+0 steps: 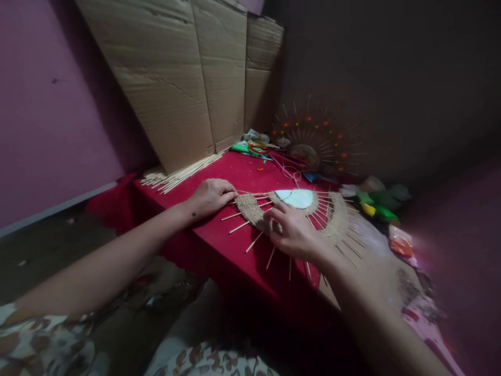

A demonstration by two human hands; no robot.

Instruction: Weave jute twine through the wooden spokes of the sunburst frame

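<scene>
A half-round fan frame of thin wooden sticks [238, 227] lies on the red cloth, with a curved band of woven twine [250, 208] running through the sticks. A pale blue half-disc [295, 198] sits at its middle. My left hand [214, 198] is closed at the band's left end, thumb and fingers pinching its edge. Over the front of the band, my right hand [293, 230] has curled fingers around a small loop of twine [276, 226]. Its fingertips are partly hidden. Stick ends poke out below the band towards me.
A red cloth [211, 237] covers the table. Loose sticks [188, 175] lie beside a tall cardboard sheet [164, 78]. Orange-handled scissors [258, 148] rest at the back. A decorated stick fan [307, 141] leans on the dark wall. Green and yellow items [376, 209] and a pink object [428, 329] are right.
</scene>
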